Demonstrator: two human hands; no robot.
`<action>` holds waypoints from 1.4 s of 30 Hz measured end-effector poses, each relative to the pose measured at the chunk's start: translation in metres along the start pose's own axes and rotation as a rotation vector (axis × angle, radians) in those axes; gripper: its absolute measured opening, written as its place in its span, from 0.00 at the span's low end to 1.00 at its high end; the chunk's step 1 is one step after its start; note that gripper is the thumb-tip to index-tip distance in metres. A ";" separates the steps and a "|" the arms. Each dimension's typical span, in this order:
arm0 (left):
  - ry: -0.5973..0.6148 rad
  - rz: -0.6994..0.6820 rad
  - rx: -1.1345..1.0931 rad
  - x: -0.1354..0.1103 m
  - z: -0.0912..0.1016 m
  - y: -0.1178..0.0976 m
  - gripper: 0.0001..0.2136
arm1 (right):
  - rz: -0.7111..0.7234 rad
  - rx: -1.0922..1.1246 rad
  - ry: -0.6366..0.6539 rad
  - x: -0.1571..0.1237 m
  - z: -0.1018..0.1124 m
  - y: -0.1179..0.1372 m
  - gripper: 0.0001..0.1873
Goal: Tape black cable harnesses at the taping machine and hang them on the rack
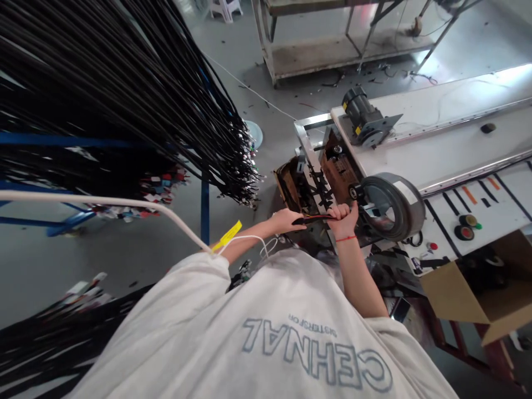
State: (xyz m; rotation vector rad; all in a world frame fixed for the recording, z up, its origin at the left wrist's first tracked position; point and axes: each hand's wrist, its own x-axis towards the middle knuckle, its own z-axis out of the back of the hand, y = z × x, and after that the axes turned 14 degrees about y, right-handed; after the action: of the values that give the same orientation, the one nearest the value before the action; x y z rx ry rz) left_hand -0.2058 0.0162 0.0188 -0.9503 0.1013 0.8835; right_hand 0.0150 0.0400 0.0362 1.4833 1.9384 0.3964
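Observation:
Stretched between my two hands is a wire harness (315, 219) with black, red and yellow strands. My left hand (286, 221) is closed round its left end, where a black piece sticks out by the fingers. My right hand (344, 220), with a red string at the wrist, is closed on the other end, its thumb raised. Just beyond the hands, short black tape strips (319, 184) hang on a metal frame (306, 145). A large dark grey roll (409, 202) stands right of my right hand.
Bundles of black cables (166, 94) hang on a blue rack (204, 208) to the left. A motor (361, 113) sits on the white conveyor bench (436, 133). Tape rolls (464, 232) and an open cardboard box (457, 293) are at right. A white cord (166, 213) crosses my left arm.

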 end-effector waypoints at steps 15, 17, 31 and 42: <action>0.357 -0.294 -0.823 0.051 -0.004 -0.060 0.20 | -0.152 -0.182 0.140 -0.051 0.024 0.016 0.10; 0.242 -0.274 -0.659 0.045 -0.006 -0.065 0.18 | -0.110 -0.277 0.144 -0.057 0.031 0.014 0.12; 0.343 -0.261 -1.139 0.082 -0.019 -0.075 0.24 | -0.098 -0.327 0.032 -0.051 0.050 0.011 0.18; 0.484 -0.296 -1.468 0.086 -0.030 -0.060 0.12 | -0.103 -0.329 0.102 -0.055 0.044 0.014 0.18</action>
State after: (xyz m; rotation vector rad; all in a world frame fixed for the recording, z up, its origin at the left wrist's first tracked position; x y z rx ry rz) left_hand -0.0987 0.0302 0.0027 -2.4607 -0.3270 0.3143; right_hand 0.0622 -0.0139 0.0301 1.1669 1.9080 0.7184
